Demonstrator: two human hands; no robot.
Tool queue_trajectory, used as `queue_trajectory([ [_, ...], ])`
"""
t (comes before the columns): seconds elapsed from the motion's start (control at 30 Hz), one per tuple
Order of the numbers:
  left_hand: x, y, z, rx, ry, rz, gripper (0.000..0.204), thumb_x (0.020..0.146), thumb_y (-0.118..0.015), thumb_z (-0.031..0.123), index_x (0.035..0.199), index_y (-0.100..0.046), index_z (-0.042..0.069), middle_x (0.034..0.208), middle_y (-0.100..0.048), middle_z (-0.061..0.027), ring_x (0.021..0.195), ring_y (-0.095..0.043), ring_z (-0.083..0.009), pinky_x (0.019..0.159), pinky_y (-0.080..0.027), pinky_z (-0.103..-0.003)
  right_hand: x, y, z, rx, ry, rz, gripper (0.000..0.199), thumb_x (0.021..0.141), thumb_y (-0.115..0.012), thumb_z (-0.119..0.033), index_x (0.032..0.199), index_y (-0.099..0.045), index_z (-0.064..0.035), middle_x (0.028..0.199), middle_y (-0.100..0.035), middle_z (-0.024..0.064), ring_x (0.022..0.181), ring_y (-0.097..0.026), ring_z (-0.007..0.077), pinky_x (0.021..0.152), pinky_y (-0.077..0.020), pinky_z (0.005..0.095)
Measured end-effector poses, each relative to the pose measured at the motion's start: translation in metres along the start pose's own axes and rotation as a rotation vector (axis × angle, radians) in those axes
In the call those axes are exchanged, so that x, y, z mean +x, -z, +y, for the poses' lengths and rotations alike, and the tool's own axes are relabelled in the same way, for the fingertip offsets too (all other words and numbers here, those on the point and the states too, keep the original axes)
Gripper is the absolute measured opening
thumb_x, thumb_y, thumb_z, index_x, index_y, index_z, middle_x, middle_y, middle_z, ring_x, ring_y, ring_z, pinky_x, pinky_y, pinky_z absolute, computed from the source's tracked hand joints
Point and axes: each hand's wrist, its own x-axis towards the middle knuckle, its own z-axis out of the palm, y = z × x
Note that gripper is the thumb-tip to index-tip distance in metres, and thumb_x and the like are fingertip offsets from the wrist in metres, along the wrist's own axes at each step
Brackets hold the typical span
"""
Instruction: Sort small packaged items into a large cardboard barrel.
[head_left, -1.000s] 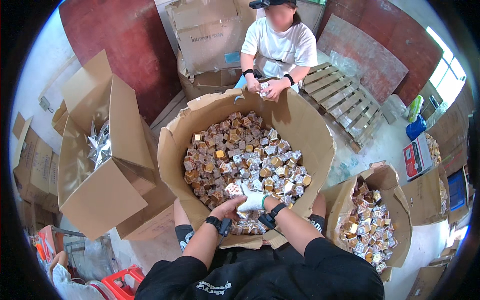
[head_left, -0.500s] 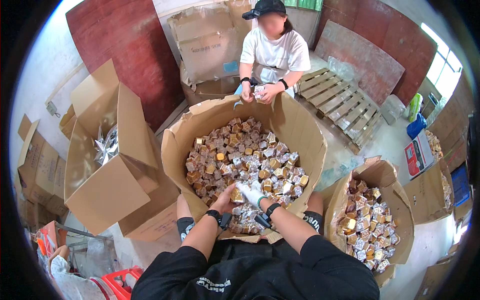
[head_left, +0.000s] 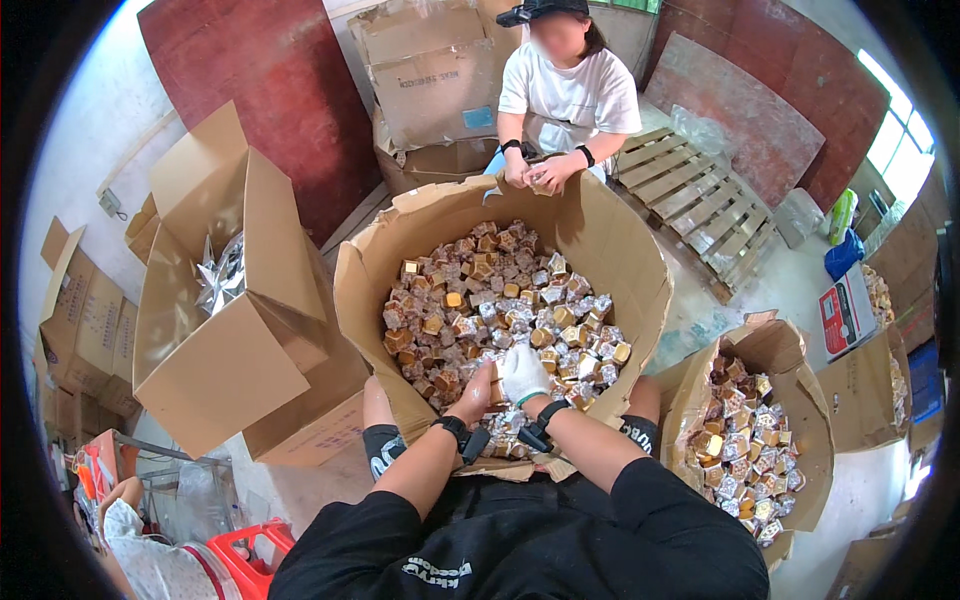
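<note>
A large open carton [head_left: 385, 230] stands between my knees, heaped with small brown-and-white pieces [head_left: 480, 290], many with gold bases and a shiny clear wrap. My bare left hand [head_left: 470, 398] is closed round one small brown-and-gold piece [head_left: 496, 391], low over the near side of the heap. Close against it on the right is my right hand [head_left: 523, 376] in a white knit glove. Its fingers bend down toward the pieces, and their tips are hidden. Across the carton a co-worker [head_left: 568, 95] holds a small piece, mostly covered by both hands, above the far rim.
To the left an open carton [head_left: 215, 370] holds silvery sheet material [head_left: 220, 275]. On the right stands a torn carton [head_left: 800, 400] with similar pieces. A wooden pallet [head_left: 700, 200] lies at the back right. A red plastic stool [head_left: 250, 560] and part of another person [head_left: 150, 555] are at lower left.
My gloved right hand has gone from stretched fingers over the piece to a rounded, bent shape slightly farther forward. The co-worker's hands have closed more over their piece. The view has shifted slightly.
</note>
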Motion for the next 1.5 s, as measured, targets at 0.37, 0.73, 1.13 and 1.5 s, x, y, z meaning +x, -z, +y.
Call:
queue_trajectory([
  [0.37,0.042,0.031,-0.023,0.245,-0.272,0.415,0.067,0.098,-0.038,0.054,0.111,-0.063,-0.006,0.108,-0.065,-0.0212,0.096,-0.064,-0.0318,0.084,-0.046,-0.043,-0.003,-0.022,-0.012,0.133,-0.163,0.035,0.05,0.097,-0.042,-0.044,0.107,-0.059,0.0019,0.101,-0.064,0.0286,0.098,-0.059,0.0467,0.086,-0.0452,0.0521],
  [0.73,0.032,0.028,-0.022,0.226,-0.052,0.272,0.076,0.096,-0.038,0.059,0.094,-0.062,-0.013,0.086,-0.064,-0.017,0.076,-0.059,-0.0243,0.068,-0.047,-0.044,0.007,-0.022,0.001,0.112,-0.414,-0.116,0.055,0.097,-0.033,-0.05,0.114,-0.061,-0.0066,0.115,-0.063,0.0264,0.107,-0.057,0.0474,0.091,-0.0451,0.0532],
  [1.13,0.054,0.036,-0.041,0.303,-0.002,0.381,0.083,0.093,-0.038,0.057,0.117,-0.052,-0.021,0.117,-0.06,-0.0274,0.102,-0.06,-0.0352,0.085,-0.046,-0.045,0.014,-0.028,0.025,0.247,-0.413,-0.295,0.056,0.095,-0.041,-0.045,0.122,-0.055,0.0017,0.124,-0.058,0.0283,0.117,-0.054,0.0433,0.098,-0.0418,0.0455],
  [1.5,0.036,0.041,-0.029,0.177,0.068,0.224,0.063,0.098,-0.03,0.059,0.083,-0.059,0.004,0.071,-0.059,-0.0077,0.062,-0.055,-0.0198,0.057,-0.041,-0.036,0.019,-0.069,0.062,0.368,-0.18,-0.205,0.075,0.094,-0.036,-0.06,0.106,-0.065,0.0089,0.109,-0.062,0.0334,0.111,-0.058,0.0454,0.093,-0.0435,0.0475],
])
